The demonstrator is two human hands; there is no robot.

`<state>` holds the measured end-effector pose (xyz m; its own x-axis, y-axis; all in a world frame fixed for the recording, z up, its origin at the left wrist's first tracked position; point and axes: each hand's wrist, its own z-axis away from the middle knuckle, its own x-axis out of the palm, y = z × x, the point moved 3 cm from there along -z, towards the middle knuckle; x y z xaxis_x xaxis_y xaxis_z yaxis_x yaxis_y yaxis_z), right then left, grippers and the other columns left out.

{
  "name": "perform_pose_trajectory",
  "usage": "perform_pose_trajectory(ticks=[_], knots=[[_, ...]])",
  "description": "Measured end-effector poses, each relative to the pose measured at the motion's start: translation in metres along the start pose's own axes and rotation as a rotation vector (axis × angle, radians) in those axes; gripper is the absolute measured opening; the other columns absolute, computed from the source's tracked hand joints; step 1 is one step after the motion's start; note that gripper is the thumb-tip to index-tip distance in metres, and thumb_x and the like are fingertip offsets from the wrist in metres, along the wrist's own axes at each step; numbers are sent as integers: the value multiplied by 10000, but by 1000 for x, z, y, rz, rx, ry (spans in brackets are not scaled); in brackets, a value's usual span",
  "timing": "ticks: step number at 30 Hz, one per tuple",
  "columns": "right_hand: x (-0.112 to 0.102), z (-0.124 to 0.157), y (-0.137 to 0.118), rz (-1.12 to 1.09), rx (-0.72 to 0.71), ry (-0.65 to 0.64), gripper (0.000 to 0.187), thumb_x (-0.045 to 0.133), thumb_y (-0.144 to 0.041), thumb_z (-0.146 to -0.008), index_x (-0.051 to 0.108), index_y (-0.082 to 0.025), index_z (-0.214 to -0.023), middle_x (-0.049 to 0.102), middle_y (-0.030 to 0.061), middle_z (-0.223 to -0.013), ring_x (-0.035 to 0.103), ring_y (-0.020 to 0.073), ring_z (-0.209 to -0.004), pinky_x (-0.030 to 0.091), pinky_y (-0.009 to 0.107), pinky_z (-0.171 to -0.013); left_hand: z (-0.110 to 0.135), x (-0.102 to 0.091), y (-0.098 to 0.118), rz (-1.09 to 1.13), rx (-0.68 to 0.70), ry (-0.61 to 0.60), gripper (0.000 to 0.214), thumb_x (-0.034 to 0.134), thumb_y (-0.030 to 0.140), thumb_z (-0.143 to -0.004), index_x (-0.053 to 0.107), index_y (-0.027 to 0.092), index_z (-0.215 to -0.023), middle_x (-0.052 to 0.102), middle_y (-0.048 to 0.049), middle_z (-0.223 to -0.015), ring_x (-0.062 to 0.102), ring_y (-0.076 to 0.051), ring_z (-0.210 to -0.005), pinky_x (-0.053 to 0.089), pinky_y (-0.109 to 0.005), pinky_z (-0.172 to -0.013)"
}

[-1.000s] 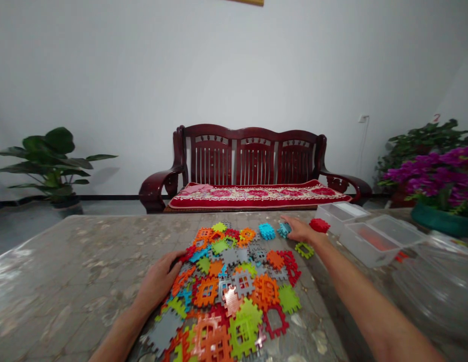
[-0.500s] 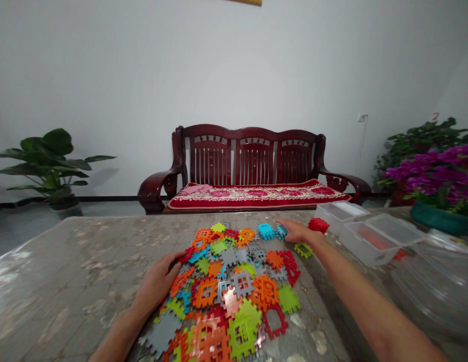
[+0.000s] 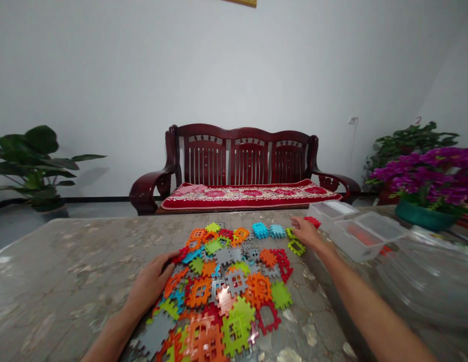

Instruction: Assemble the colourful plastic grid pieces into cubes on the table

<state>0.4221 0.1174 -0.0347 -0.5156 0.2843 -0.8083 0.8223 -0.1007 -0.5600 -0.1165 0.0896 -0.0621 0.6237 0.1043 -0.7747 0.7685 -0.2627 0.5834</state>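
Observation:
A heap of flat, toothed plastic tiles (image 3: 226, 286) in orange, green, grey, red and blue covers the middle of the marbled table (image 3: 68, 281). My left hand (image 3: 149, 284) lies flat and open on the heap's left edge. My right hand (image 3: 306, 232) reaches to the far right of the heap with its fingers stretched out over a green tile (image 3: 290, 233). It is just in front of a red stack (image 3: 313, 221) and beside another green tile (image 3: 296, 247). Two blue stacks (image 3: 268, 231) stand to its left, apart from the hand.
Clear plastic boxes (image 3: 360, 234) sit right of my right hand, one holding red pieces. Purple flowers in a green pot (image 3: 426, 201) stand at the table's far right. A dark wooden bench (image 3: 241, 171) and a leafy plant (image 3: 33, 166) are beyond the table.
My right hand left the blue piece beside the other blue stack and moved right, to the green tile by the red stack. My left hand stayed put. The view shifted slightly.

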Motion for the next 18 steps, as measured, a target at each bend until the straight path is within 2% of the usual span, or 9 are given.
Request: perform_pose_trajectory(ticks=[4,7,11,18], knots=[[11,18,-24,93,57,-12,747,598,-171,-748,446,-159,-1479,683,140,-1293,680,249,-1101,508,328,-937,-1,1,0,2,0,7,512,406,439,-885,698,210,-1238,721,-70,-1277,657,-274,-1174,469,-452,-1078],[17,28,-52,218,76,-11,811,619,-266,-773,359,-157,-1533,640,166,-1350,638,298,-1180,495,355,-939,-1,0,0,7,3,31,495,422,427,-876,711,210,-1215,732,-68,-1257,662,-274,-1164,481,-442,-1068],[20,34,-81,377,84,-19,842,633,-357,-789,324,-164,-1548,659,183,-1302,616,336,-1198,484,375,-924,0,-2,2,5,4,34,479,436,423,-874,717,222,-1207,741,-61,-1241,673,-273,-1149,494,-438,-1054],[31,35,-93,472,83,-39,884,640,-376,-791,272,-147,-1562,664,197,-1267,622,341,-1174,474,393,-924,1,-2,2,5,19,42,456,438,402,-881,719,225,-1193,741,-57,-1237,669,-267,-1154,489,-434,-1061]])
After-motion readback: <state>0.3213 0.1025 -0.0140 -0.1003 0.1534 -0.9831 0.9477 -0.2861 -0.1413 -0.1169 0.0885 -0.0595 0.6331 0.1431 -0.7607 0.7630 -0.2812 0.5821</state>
